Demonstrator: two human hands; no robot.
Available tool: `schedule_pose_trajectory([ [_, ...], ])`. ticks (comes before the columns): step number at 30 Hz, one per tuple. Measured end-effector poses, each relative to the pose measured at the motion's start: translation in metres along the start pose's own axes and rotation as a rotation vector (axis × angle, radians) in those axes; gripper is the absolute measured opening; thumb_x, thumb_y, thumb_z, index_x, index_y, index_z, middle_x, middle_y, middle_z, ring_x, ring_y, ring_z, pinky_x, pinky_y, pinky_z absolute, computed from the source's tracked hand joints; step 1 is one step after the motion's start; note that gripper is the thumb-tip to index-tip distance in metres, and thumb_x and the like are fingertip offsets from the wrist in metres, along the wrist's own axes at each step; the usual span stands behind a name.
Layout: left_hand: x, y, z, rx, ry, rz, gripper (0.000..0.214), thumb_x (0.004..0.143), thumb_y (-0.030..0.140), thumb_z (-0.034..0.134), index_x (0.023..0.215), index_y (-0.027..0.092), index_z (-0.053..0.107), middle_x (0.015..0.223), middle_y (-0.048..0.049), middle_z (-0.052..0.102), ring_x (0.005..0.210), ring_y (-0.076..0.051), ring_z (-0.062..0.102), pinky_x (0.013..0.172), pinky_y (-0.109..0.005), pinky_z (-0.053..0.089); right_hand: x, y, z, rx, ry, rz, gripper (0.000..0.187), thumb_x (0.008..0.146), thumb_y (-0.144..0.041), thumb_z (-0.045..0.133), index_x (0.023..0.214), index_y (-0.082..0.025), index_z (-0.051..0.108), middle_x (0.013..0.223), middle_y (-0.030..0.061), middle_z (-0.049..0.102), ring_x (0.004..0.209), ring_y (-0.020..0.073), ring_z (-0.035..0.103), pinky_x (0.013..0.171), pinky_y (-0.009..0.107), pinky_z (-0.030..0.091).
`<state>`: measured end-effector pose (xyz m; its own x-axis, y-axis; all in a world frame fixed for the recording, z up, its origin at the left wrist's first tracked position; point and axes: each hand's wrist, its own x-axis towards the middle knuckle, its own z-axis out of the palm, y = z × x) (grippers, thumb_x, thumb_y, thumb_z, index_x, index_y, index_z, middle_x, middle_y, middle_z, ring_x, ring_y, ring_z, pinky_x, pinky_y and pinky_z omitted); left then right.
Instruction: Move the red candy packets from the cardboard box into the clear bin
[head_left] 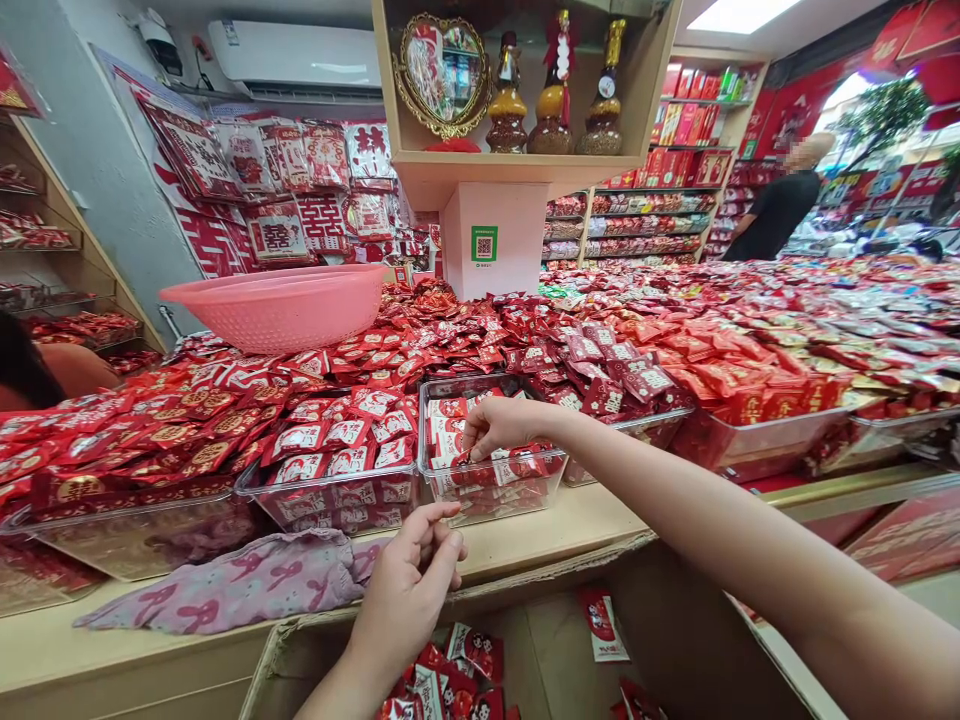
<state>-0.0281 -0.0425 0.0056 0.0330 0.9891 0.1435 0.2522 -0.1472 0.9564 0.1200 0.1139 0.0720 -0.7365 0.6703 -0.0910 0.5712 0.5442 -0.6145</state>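
Observation:
My right hand (504, 425) reaches into a clear plastic bin (495, 505) of small red-and-white packets (446, 432). Its fingers are bent down and pinched at a small red packet, mostly hidden under the fingertips. Nearer to me, my left hand (416, 575) hovers over the front edge of an open cardboard box (555, 640). Its fingers curl loosely, thumb and index finger apart, with nothing visible in them. Inside the box lie several loose red packets (476, 650), and one red-and-white packet (604, 625) rests against its wall.
More bins of red packets line the counter on both sides, including a neighbouring bin (330, 505). A pink patterned cloth (240, 585) lies along the counter edge. Behind are a pink basket (285, 305) and a pillar (499, 215) under a display shelf. A person (784, 205) stands far right.

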Motion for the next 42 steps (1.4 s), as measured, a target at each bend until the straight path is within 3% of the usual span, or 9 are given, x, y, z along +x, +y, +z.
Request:
schedule_pose_trajectory([
  [16,0.0,0.004,0.001,-0.004,0.022,0.007,0.022,0.076,0.029,0.049,0.095,0.018,0.053,0.063,0.0038,0.054,0.051,-0.01,0.053,0.052,-0.023,0.045,-0.015,0.008,0.0,0.346,-0.038,-0.026,0.021,0.057,-0.026,0.068,0.07,-0.011,0.061,0.063,-0.0004,0.059,0.058,0.0077,0.05,0.057,0.021,0.04],
  [20,0.0,0.003,0.001,0.013,0.019,0.014,0.021,0.077,0.028,0.049,0.094,0.018,0.053,0.063,0.0037,0.054,0.05,-0.01,0.053,0.053,-0.023,0.045,-0.016,0.006,0.0,0.339,-0.072,-0.041,0.023,0.063,-0.031,0.064,0.075,-0.011,0.059,0.065,-0.0014,0.055,0.057,0.006,0.046,0.055,0.019,0.037],
  [25,0.002,0.001,0.0,0.015,0.011,0.028,0.02,0.078,0.027,0.048,0.095,0.018,0.052,0.064,0.0038,0.054,0.051,-0.009,0.053,0.053,-0.023,0.045,-0.021,0.0,-0.001,0.274,0.005,-0.001,0.034,0.071,-0.046,0.053,0.07,-0.012,0.056,0.059,-0.0031,0.049,0.052,0.0052,0.038,0.049,0.018,0.031],
  [33,0.0,0.003,0.0,0.01,0.009,0.002,0.021,0.076,0.03,0.049,0.094,0.018,0.053,0.063,0.0038,0.054,0.051,-0.01,0.053,0.053,-0.023,0.044,-0.018,0.005,-0.001,0.221,-0.126,-0.095,0.016,0.069,-0.027,0.057,0.067,-0.011,0.055,0.057,-0.0049,0.046,0.052,0.0048,0.037,0.051,0.018,0.031],
  [42,0.0,0.006,0.001,0.006,0.033,0.016,0.021,0.074,0.03,0.052,0.09,0.017,0.056,0.061,0.0032,0.055,0.048,-0.01,0.053,0.051,-0.024,0.045,-0.018,0.004,-0.003,0.22,-0.08,-0.061,0.025,0.071,-0.037,0.055,0.075,-0.013,0.059,0.061,-0.0033,0.049,0.055,0.006,0.04,0.052,0.018,0.032],
])
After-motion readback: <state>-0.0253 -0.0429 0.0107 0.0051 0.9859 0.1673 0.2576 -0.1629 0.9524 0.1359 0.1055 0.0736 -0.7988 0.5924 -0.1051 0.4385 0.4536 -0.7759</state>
